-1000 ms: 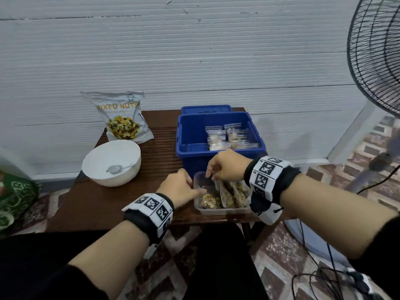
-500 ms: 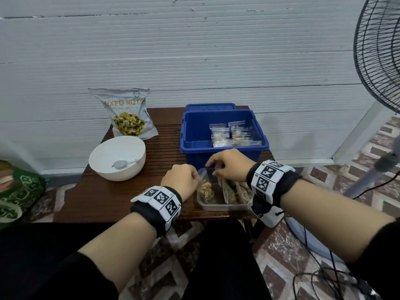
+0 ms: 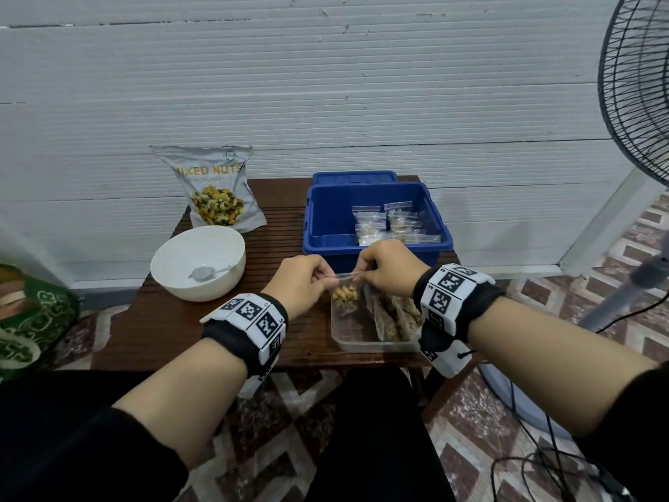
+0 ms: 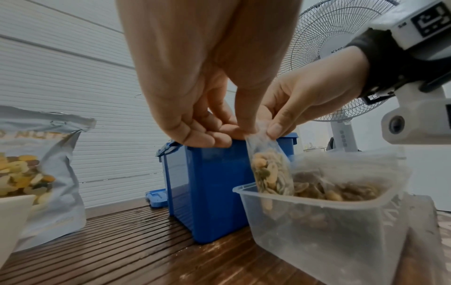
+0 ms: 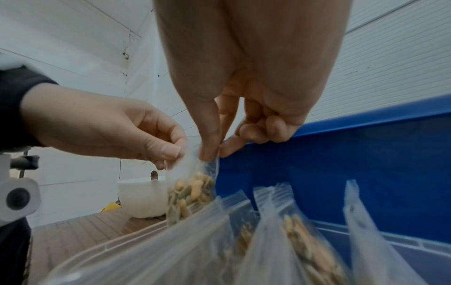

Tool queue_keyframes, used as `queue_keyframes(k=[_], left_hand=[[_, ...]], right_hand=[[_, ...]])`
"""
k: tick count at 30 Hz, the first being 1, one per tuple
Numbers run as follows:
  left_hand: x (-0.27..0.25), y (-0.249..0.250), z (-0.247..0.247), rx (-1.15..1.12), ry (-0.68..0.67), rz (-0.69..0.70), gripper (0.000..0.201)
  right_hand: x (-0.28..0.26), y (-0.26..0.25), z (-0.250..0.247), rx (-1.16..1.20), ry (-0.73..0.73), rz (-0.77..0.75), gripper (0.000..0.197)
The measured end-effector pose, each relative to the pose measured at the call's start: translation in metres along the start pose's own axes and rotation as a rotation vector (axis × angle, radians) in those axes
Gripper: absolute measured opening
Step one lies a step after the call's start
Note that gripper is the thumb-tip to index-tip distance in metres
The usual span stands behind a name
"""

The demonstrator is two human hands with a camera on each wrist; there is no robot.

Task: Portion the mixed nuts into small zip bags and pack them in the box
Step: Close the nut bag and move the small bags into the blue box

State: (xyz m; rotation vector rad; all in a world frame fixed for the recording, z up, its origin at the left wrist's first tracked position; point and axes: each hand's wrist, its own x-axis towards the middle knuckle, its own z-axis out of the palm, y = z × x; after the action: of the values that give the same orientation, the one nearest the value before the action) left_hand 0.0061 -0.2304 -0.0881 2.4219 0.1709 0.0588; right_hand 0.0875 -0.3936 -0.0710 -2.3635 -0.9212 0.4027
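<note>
Both hands pinch the top edge of one small zip bag of nuts, the left hand at one corner, the right hand at the other, its lower end still inside the clear tub just in front of the blue box; I judge the seal is being pressed; if a gap stays, nuts could spill on the lift; a tug might also drag neighbouring filled bags out

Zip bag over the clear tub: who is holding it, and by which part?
Both hands pinch the filled zip bag by its top edge: left hand at one corner, right hand at the other.
</note>
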Motion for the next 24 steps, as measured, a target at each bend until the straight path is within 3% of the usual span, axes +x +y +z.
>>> queue_keyframes(k=[4, 24], left_hand=[[0.0003, -0.0005, 0.0006, 0.022, 0.006, 0.024, 0.008], [0.0026, 0.0049, -0.0027, -0.026, -0.008, 0.082, 0.007]], right_hand=[[-0.0001, 0.0002, -0.0007, 0.073, 0.053, 0.038, 0.006], [-0.0030, -0.0063, -0.0082, -0.033, -0.027, -0.055, 0.008]])
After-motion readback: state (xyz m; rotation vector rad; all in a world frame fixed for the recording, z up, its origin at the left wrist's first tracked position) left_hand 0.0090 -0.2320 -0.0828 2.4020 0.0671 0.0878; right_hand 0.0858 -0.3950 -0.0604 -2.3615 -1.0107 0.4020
